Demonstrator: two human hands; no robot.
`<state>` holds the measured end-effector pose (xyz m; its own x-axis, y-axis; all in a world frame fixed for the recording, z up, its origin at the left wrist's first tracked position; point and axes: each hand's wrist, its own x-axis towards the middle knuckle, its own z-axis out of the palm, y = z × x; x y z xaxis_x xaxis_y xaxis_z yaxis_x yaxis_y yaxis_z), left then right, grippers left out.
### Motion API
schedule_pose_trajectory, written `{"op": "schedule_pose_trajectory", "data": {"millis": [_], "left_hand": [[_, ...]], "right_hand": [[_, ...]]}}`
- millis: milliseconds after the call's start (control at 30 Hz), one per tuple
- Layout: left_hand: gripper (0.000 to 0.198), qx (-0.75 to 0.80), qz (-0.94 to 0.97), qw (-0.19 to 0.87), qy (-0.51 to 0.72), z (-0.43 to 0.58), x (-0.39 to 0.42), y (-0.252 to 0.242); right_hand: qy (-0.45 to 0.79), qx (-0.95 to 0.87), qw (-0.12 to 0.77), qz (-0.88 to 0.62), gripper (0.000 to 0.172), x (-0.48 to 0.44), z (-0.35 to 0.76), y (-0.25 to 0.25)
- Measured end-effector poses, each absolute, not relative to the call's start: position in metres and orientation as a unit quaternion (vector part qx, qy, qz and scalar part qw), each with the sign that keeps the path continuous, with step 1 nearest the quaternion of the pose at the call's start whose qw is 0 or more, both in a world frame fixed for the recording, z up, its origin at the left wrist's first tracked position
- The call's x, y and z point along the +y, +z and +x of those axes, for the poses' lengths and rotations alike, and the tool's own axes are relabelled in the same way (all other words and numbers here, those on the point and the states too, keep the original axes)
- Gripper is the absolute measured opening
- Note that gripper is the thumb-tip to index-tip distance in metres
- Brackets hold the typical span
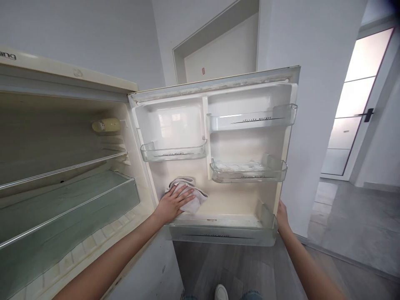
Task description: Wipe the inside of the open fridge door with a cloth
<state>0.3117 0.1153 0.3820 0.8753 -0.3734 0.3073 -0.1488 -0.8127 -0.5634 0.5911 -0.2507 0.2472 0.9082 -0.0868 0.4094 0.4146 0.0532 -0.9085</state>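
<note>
My left hand (172,203) presses a crumpled pale cloth (195,200) against the inner panel of the open refrigerator door (178,118), in the lower left part above the bottom shelf. Its fingers lie stretched across the cloth, holding it to the panel. At the door's outer right edge is my right hand (282,214), gripping the edge low down, with most of its fingers hidden behind the door. Beneath the cloth runs the clear bottom door shelf (223,236), with brownish marks near its back.
More clear door shelves sit above: one at left (173,154), two at right (253,121). To the left, the fridge interior has a glass shelf (62,168), a greenish drawer (71,225) and a yellowish lamp cover (108,125). A wall (308,125) stands behind the door.
</note>
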Motion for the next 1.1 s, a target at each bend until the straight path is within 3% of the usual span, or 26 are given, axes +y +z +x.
{"op": "schedule_pose_trajectory", "data": {"millis": [267, 533, 700, 933, 1100], "left_hand": [[0.061, 0.209, -0.928, 0.283, -0.122, 0.314, 0.120, 0.390], [0.063, 0.145, -0.916, 0.265, -0.263, 0.350, 0.079, 0.431], [0.066, 0.135, -0.922, 0.247, -0.266, 0.354, 0.073, 0.418], [0.059, 0.246, -0.920, 0.238, -0.189, 0.338, 0.093, 0.384], [0.058, 0.236, -0.934, 0.220, -0.156, 0.345, 0.078, 0.389]], "right_hand": [[-0.143, -0.085, 0.737, -0.655, 0.051, -0.250, 0.589, 0.249], [-0.155, -0.103, 0.740, -0.647, 0.057, -0.247, 0.584, 0.255], [-0.160, -0.113, 0.735, -0.649, 0.058, -0.246, 0.578, 0.259], [-0.144, -0.104, 0.737, -0.652, 0.058, -0.247, 0.570, 0.263], [-0.153, -0.096, 0.740, -0.648, 0.061, -0.246, 0.566, 0.265]]}}
